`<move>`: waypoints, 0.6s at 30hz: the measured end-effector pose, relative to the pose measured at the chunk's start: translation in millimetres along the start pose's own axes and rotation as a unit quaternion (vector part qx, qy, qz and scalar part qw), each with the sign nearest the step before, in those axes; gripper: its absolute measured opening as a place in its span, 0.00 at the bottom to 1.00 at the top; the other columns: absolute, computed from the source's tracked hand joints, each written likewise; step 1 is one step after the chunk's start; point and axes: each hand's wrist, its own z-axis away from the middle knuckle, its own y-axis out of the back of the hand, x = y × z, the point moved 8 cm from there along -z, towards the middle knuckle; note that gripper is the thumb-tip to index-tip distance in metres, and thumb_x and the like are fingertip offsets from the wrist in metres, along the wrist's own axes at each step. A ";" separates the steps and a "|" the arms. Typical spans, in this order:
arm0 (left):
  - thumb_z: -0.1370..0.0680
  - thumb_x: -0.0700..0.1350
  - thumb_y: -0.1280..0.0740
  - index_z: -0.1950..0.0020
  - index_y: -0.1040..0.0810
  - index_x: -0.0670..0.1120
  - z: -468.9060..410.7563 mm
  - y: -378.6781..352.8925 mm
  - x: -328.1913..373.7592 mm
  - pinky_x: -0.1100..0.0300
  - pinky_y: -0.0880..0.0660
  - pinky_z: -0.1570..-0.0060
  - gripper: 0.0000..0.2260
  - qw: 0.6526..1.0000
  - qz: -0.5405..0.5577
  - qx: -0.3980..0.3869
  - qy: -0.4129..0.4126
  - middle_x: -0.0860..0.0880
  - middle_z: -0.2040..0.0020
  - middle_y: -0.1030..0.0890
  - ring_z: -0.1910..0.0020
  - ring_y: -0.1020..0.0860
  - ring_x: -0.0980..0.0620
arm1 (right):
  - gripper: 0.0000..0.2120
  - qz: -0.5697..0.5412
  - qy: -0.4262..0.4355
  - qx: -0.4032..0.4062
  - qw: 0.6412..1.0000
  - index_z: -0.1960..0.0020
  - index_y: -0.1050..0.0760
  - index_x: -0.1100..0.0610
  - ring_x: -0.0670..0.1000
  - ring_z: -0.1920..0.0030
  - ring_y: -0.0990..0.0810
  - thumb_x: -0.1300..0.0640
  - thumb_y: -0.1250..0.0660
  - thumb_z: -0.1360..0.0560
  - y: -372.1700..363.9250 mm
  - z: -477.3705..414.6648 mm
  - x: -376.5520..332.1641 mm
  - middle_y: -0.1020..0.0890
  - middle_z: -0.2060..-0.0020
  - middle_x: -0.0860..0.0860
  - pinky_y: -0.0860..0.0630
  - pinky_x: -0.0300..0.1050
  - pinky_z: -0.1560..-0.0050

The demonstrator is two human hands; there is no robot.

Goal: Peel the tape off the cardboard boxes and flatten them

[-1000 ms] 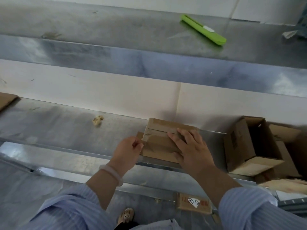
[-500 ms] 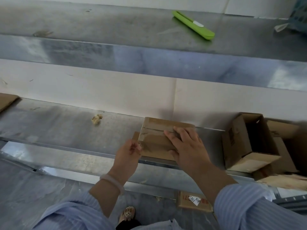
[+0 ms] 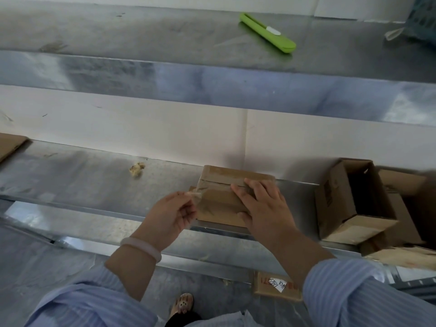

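A small taped cardboard box [image 3: 221, 197] sits at the front edge of the lower metal shelf [image 3: 70, 180]. My right hand [image 3: 264, 204] lies flat on its top with fingers spread, pressing it down. My left hand [image 3: 172, 215] is just left of the box and pinches the loose end of a clear tape strip [image 3: 197, 195] that still clings to the box's left side.
An open brown box [image 3: 354, 201] lies on its side at the right, with more cardboard behind and below it. A green utility knife [image 3: 267, 33] rests on the upper shelf. A crumpled tape ball [image 3: 136, 169] and a flat cardboard piece [image 3: 9, 145] lie to the left. A labelled box [image 3: 276, 285] is on the floor.
My left hand has pulled away from the box's left side to the left, lifting the tape end off. The right hand stays pressed on top.
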 end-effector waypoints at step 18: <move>0.28 0.49 0.26 0.61 0.18 0.50 -4.8 -33.0 69.1 0.70 0.30 0.60 0.04 0.722 -0.621 0.031 -0.305 0.57 0.61 0.20 0.59 0.23 0.60 | 0.32 0.000 0.003 0.015 1.000 0.28 0.33 0.45 0.57 0.37 0.30 0.45 0.28 0.31 2.5 -1.7 0.4 0.28 0.35 0.51 0.30 0.58 0.35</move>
